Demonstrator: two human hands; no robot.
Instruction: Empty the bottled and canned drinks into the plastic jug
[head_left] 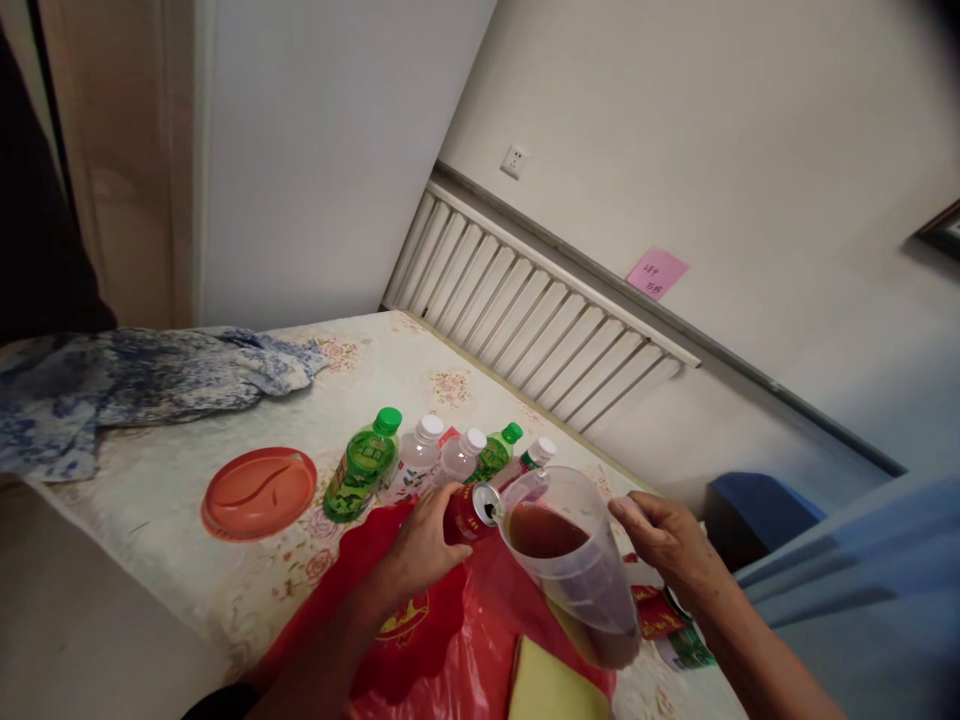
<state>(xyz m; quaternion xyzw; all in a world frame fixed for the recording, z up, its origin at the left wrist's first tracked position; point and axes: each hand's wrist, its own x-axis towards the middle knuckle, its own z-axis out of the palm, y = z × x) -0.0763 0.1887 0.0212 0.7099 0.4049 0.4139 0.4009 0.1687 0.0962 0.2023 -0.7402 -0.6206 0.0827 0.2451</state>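
Observation:
My left hand (426,545) is wrapped round a red drink can (475,512), tipped so that its opened top faces the rim of a clear plastic pitcher (592,590). Brown liquid (546,532) stands in the pitcher, which leans to one side. My right hand (667,540) grips the pitcher at its handle side; the handle itself is mostly hidden by the fingers. Beneath both hands lies a red plastic bag (480,640), with a red scalloped piece bearing a gold print (405,615). Whether liquid is flowing from the can is hard to make out.
Several bottles stand behind the can, including a green-capped bottle (365,465) and a white-capped one (459,455). An orange lid (259,495) lies left on the flowered tablecloth (450,385). A yellow cloth (555,685) is in front; another red can (658,612) sits right.

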